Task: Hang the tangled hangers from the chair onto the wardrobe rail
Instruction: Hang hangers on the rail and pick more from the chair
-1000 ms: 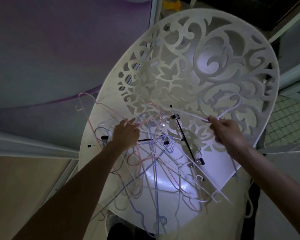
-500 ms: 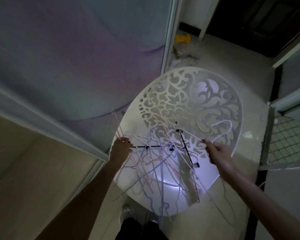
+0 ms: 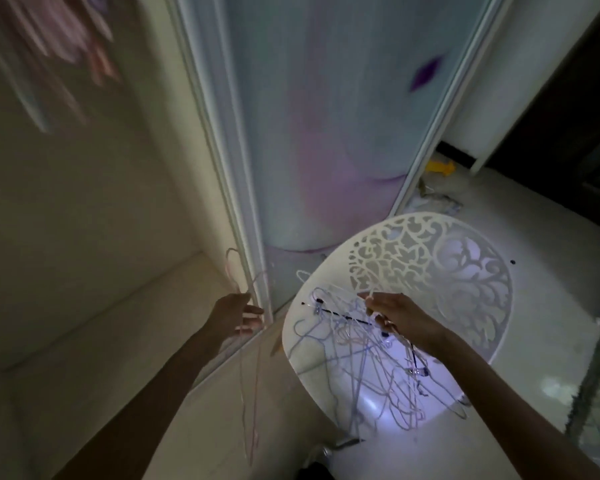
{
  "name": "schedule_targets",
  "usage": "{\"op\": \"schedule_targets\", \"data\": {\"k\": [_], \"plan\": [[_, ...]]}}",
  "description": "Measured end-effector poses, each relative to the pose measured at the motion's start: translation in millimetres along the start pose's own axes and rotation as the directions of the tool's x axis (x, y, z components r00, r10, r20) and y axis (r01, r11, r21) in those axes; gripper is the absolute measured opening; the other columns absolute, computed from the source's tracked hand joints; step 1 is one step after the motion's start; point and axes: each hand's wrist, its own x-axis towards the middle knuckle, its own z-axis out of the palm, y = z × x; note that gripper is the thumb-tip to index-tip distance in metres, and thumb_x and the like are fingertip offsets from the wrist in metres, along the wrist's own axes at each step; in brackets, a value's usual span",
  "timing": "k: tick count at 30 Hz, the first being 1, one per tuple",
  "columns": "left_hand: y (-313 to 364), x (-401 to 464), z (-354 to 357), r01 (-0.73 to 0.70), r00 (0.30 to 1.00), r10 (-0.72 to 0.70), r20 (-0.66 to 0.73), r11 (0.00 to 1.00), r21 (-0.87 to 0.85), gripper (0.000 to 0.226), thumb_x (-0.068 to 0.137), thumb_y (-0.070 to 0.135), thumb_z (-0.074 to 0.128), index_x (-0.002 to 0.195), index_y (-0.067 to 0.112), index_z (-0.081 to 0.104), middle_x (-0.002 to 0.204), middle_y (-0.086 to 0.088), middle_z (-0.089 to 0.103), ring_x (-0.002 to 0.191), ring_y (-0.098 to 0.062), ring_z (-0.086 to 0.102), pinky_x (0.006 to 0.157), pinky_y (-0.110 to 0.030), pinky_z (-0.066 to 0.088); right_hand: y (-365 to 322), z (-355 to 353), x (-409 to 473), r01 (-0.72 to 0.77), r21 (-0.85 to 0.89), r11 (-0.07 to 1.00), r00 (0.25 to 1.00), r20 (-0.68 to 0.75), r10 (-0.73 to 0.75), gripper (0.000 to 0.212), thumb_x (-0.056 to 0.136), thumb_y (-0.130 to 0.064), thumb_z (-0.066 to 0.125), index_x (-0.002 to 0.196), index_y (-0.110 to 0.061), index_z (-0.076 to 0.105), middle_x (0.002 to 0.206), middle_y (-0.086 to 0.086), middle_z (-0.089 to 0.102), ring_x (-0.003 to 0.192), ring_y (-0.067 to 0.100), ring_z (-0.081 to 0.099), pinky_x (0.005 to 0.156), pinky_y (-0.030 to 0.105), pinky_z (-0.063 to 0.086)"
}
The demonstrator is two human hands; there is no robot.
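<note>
A white chair (image 3: 471, 282) with a cut-out floral back stands at lower right. On its seat lies a tangle of thin hangers (image 3: 371, 368) in blue, pink, white and black. My left hand (image 3: 234, 315) grips a pink hanger (image 3: 250, 393) clear of the chair, in front of the open wardrobe; its hook points up and its body dangles below my wrist. My right hand (image 3: 395, 315) rests over the tangle and pinches thin hanger wires near its top. No wardrobe rail is in view.
The open wardrobe interior (image 3: 84, 237) fills the left side, with blurred hanging items (image 3: 59, 53) at top left. A sliding door (image 3: 326, 116) with a white frame stands behind the chair. Small clutter with a yellow object (image 3: 439, 167) lies on the floor beyond.
My left hand has pulled a pink hanger out of the pile and swung left toward the wardrobe opening. The view has turned left and up. My right hand has moved in over the tangle.
</note>
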Motion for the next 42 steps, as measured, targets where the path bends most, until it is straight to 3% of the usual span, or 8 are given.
{"op": "schedule_targets", "data": {"k": [9, 15, 22, 28, 31, 34, 38, 42], "plan": [[0.8, -83.2, -138.6, -0.164, 0.985, 0.164, -0.051, 0.986, 0.013, 0.020, 0.098, 0.020, 0.040, 0.082, 0.016, 0.051, 0.048, 0.007, 0.067, 0.039, -0.007, 0.063, 0.064, -0.027, 0.046, -74.8, 134.5, -41.8, 0.146, -0.068, 0.987, 0.989, 0.039, -0.144, 0.023, 0.097, -0.010, 0.047, 0.084, 0.000, 0.063, 0.064, 0.006, 0.053, 0.042, 0.011, 0.036, 0.042, 0.016, 0.025], [16.8, -136.5, -219.1, -0.331, 0.936, 0.327, -0.134, 0.944, -0.008, 0.020, 0.099, 0.022, 0.040, 0.084, 0.015, 0.052, 0.049, 0.012, 0.067, 0.040, -0.004, 0.063, 0.051, -0.021, 0.050, -129.4, 229.7, -62.4, 0.245, -0.069, 0.967, 0.968, 0.082, -0.239, 0.029, 0.097, -0.009, 0.046, 0.119, 0.007, 0.057, 0.069, 0.003, 0.052, 0.046, 0.008, 0.040, 0.037, 0.009, 0.031], [71.4, -181.8, -293.8, -0.464, 0.853, 0.426, -0.302, 0.883, -0.066, 0.010, 0.098, 0.015, 0.043, 0.103, 0.009, 0.050, 0.084, 0.002, 0.067, 0.051, -0.005, 0.065, 0.057, -0.024, 0.050, -226.6, 313.0, -63.8, 0.485, -0.098, 0.869, 0.871, 0.147, -0.469, 0.024, 0.096, -0.002, 0.044, 0.112, 0.004, 0.059, 0.069, 0.008, 0.051, 0.033, 0.001, 0.040, 0.037, 0.012, 0.029], [128.7, -183.1, -343.8, -0.517, 0.840, 0.434, -0.326, 0.824, -0.233, 0.010, 0.092, 0.007, 0.052, 0.086, 0.010, 0.060, 0.058, 0.013, 0.070, 0.067, -0.004, 0.065, 0.063, -0.023, 0.053, -326.7, 355.3, -38.2, 0.669, -0.229, 0.707, 0.742, 0.141, -0.656, 0.015, 0.091, 0.000, 0.047, 0.096, -0.006, 0.060, 0.071, 0.008, 0.059, 0.038, 0.006, 0.046, 0.037, 0.012, 0.035], [159.4, -178.4, -357.2, -0.564, 0.799, 0.457, -0.392, 0.794, -0.225, 0.016, 0.093, 0.006, 0.052, 0.108, 0.006, 0.056, 0.088, 0.002, 0.072, 0.078, -0.013, 0.061, 0.069, -0.025, 0.046, -379.5, 372.1, -18.8, 0.734, -0.284, 0.617, 0.664, 0.107, -0.740, 0.012, 0.089, 0.000, 0.050, 0.094, -0.009, 0.055, 0.064, -0.001, 0.059, 0.033, 0.000, 0.048, 0.036, 0.012, 0.037], [180.8, -172.9, -367.9, -0.616, 0.751, 0.480, -0.454, 0.756, -0.220, 0.057, 0.091, 0.004, 0.054, 0.142, 0.009, 0.028, 0.120, -0.014, 0.062, 0.092, -0.025, 0.059, 0.069, -0.027, 0.046, -417.5, 384.9, -5.6, 0.775, -0.373, 0.510, 0.566, 0.051, -0.823, 0.016, 0.087, -0.001, 0.052, 0.101, -0.008, 0.057, 0.072, -0.003, 0.062, 0.054, 0.003, 0.057, 0.046, 0.007, 0.039], [210.1, -164.2, -385.5, -0.632, 0.740, 0.500, -0.450, 0.746, -0.210, 0.038, 0.097, 0.010, 0.045, 0.135, 0.002, 0.044, 0.114, -0.013, 0.058, 0.097, -0.027, 0.056, 0.071, -0.028, 0.046, -468.5, 408.7, 24.2, 0.766, -0.529, 0.364, 0.464, 0.065, -0.883, 0.021, 0.084, -0.013, 0.056, 0.105, -0.012, 0.059, 0.101, 0.008, 0.070, 0.092, 0.029, 0.065, 0.078, 0.034, 0.051], [225.6, -151.2, -399.0, -0.630, 0.753, 0.523, -0.399, 0.749, -0.207, 0.032, 0.099, 0.020, 0.039, 0.126, 0.005, 0.050, 0.095, -0.005, 0.061, 0.073, -0.014, 0.064, 0.071, -0.025, 0.045, -499.3, 436.1, 47.5, 0.720, -0.642, 0.262, 0.425, 0.111, -0.898, 0.018, 0.094, -0.023, 0.047, 0.104, -0.014, 0.059, 0.099, 0.009, 0.071, 0.095, 0.028, 0.065, 0.072, 0.030, 0.044]]}}
